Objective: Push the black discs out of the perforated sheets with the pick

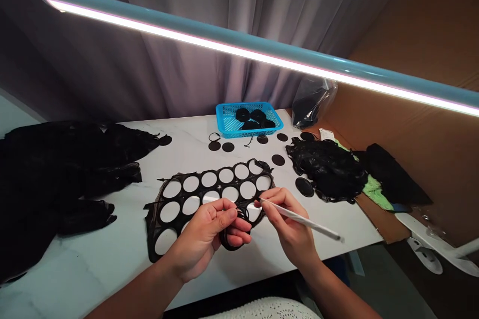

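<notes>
"What's in the blue mesh basket (226, 119)?"

"Coiled black rounds (250, 117), heaped together on its floor."

"And the hands?"

"The left hand (198, 241) is curled closed around a small black ring (229, 245). The right hand (288, 222) pinches a slender white tool (301, 218) between thumb and fingers, its tip just beside that ring."

"Where's all that, going by the basket?"

"Well in front of it, toward the person, above a black perforated sheet (200, 182) with rows of round holes, lying on a white marble table (243, 269)."

"What else is around the basket?"

"Flat black discs (278, 159) lie just in front of it. Wavy black hair (325, 169) is heaped to its right, with a bigger mass of black hair (67, 169) well off to its left. A plastic bag (312, 102) stands just to its right, and a long lamp bar (239, 45) crosses the view above it."
</notes>
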{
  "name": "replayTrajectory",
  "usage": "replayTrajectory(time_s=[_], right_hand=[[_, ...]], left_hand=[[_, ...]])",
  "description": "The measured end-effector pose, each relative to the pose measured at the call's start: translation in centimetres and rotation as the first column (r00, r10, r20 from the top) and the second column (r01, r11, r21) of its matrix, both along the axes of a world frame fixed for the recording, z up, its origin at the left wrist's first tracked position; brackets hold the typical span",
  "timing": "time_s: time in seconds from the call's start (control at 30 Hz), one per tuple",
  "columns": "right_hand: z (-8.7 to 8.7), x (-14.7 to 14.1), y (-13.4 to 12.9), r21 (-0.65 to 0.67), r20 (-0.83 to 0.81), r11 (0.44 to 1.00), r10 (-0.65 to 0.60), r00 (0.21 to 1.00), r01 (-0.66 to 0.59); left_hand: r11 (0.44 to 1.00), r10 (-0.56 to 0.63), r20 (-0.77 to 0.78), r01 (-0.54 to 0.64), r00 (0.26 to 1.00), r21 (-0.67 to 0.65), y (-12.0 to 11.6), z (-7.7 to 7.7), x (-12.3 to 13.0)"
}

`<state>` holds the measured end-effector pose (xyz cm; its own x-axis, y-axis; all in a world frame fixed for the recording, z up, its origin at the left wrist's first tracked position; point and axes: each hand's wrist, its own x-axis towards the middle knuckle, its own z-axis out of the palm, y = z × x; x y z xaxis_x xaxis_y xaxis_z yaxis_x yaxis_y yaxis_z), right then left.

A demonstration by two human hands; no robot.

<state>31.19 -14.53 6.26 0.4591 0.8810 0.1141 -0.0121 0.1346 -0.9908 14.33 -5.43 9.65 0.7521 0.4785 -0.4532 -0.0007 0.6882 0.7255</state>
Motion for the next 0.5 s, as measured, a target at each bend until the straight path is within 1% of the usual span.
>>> replayTrajectory(time_s=[0.03,0.07,0.13,0.2,0.27,0.4,0.5], right_hand=[[0.06,0.06,0.20,-0.009,-0.108,0.998,0.056,0.993,-0.058],[0.13,0.12,0.38,-0.014,-0.230,0.992,0.122,0.966,-0.129],[0.26,0.20,0.67,0.002,-0.447,0.962,0.245,0.860,-0.273],[0.25,0.25,0.80,0.030,-0.570,0.930,0.318,0.758,-0.367],[0.07,0.23,0.82,0.050,-0.605,0.911,0.353,0.714,-0.409],[-0.39,0.04,0.75,0.067,-0.613,0.897,0.383,0.691,-0.437],[-0.38,-0.15,0.68,0.068,-0.629,0.887,0.394,0.670,-0.457]], left_hand=[[1.000,0.004,0.001,-0.004,1.000,-0.011,0.02,0.02,0.04],[1.000,0.009,0.001,-0.009,1.000,-0.019,0.06,0.02,0.07],[0.999,0.019,0.000,-0.019,1.000,-0.030,0.14,-0.02,0.10],[0.999,0.029,-0.004,-0.029,1.000,-0.039,0.23,-0.10,0.09],[0.997,0.046,-0.014,-0.047,0.999,-0.058,0.30,-0.18,0.08],[0.993,0.062,-0.030,-0.065,0.998,-0.103,0.37,-0.23,0.19],[0.992,0.062,-0.028,-0.064,0.998,-0.110,0.38,-0.32,0.40]])
